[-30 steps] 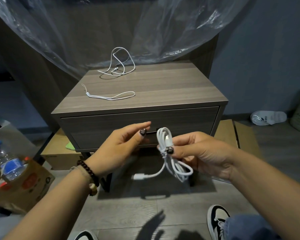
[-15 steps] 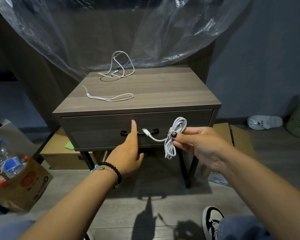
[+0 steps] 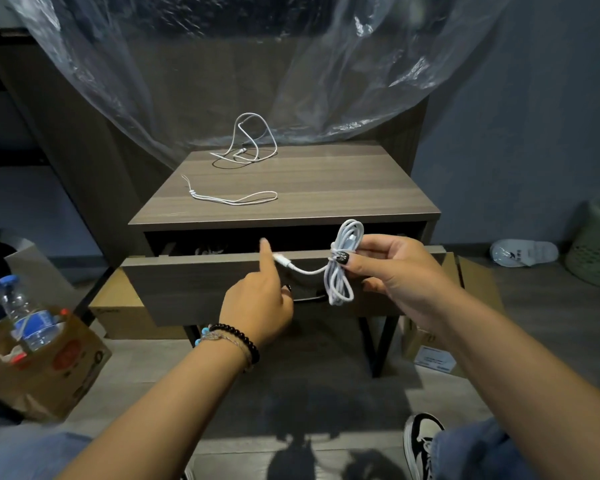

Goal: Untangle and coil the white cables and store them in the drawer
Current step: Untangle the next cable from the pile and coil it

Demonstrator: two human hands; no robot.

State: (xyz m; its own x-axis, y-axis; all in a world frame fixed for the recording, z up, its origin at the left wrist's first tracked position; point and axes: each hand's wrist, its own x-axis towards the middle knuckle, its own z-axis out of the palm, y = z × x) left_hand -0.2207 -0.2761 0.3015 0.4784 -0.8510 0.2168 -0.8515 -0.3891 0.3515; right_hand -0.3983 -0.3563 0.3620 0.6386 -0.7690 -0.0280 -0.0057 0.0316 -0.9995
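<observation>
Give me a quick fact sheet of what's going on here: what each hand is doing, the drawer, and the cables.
left hand: at the drawer handle, forefinger straight; grip on the handle hidden
right hand: pinches the coiled white cable above the drawer front
drawer: pulled partly open, inside dark
loose cable: uncoiled, at the back of the nightstand top
thin cord: lying flat nearer the front edge
floor, left: water bottle in a cardboard box

No lettering is legible: the bottle (image 3: 28,318) label, carton (image 3: 45,368) print and box sticker (image 3: 434,359) are blurred.
</observation>
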